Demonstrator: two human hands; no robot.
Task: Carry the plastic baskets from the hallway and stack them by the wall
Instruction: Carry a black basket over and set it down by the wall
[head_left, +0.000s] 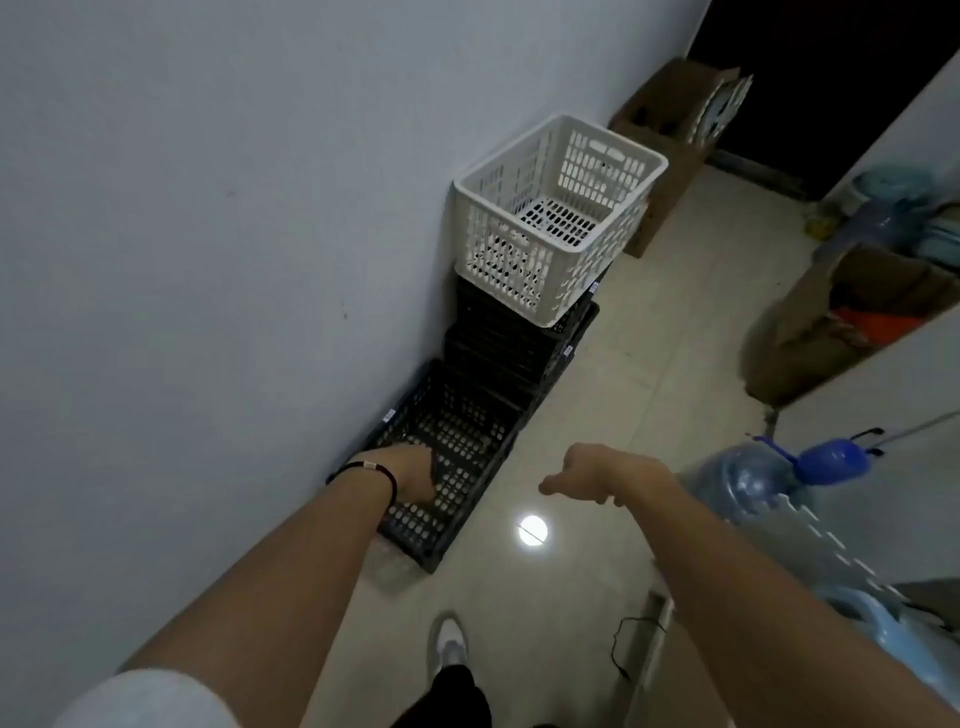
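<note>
We look down along the wall (208, 234), where a low black basket (457, 431) sits on the tiled floor (597, 415) with its long side against the wall. Our left hand (413, 475) reaches down over the near part of this basket, in front of its perforated bottom; its fingers point away from us and are hidden behind the back of the hand, so we cannot tell whether they grip the basket or only hang over it. A dark band (371, 470) circles that wrist. Our right hand (592, 475) hovers over bare floor to the right of the basket, apart from it, fingers loosely curled downward and holding nothing. Just beyond the low basket, also against the wall, stands a stack of black baskets (514, 353), and a white basket (556, 213) sits on top of it, open side up. A large water bottle (748, 483) stands at the right, near our right forearm. One white shoe (449, 647) shows below.
</note>
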